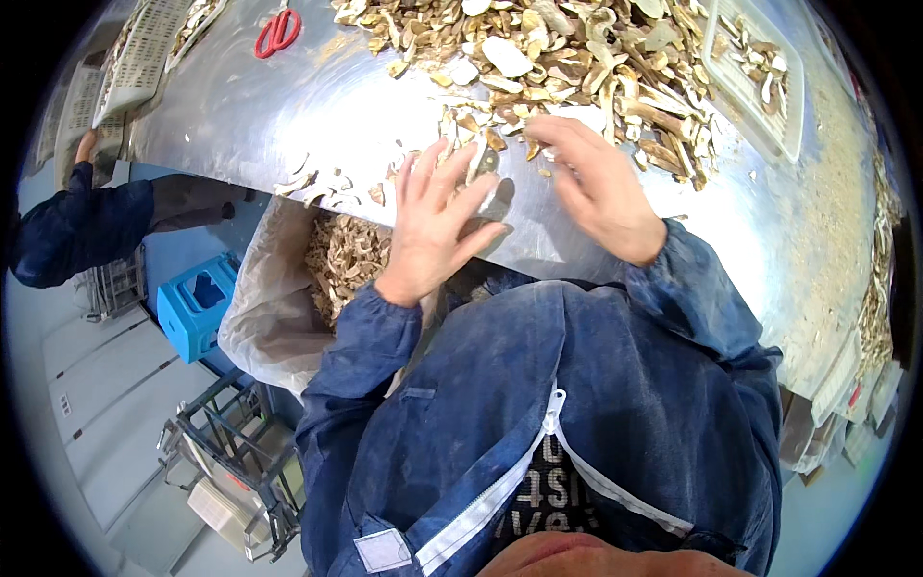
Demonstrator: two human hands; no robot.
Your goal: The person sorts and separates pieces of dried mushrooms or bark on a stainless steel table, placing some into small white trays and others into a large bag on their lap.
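Note:
A broad heap of sliced dried mushrooms [567, 58], cream and brown, lies on the shiny metal table [288, 115]. My left hand [433, 216] is over the near edge of the table, its fingers spread, with a few slices under and beside the fingertips. My right hand [606, 192] hovers at the near side of the heap, fingers loosely bent and thumb apart; nothing shows in it. Small pale slices [327, 181] lie along the table edge, left of my left hand. Below that edge stands a lined bin [274, 298] holding many mushroom pieces.
Red-handled scissors [278, 35] lie at the far left. A clear plastic tray [798, 135] with some slices sits at the right, and a perforated basket [135, 72] at the upper left. A blue stool [197, 317], a metal frame cart [236, 433] and another person [87, 221] are at the left.

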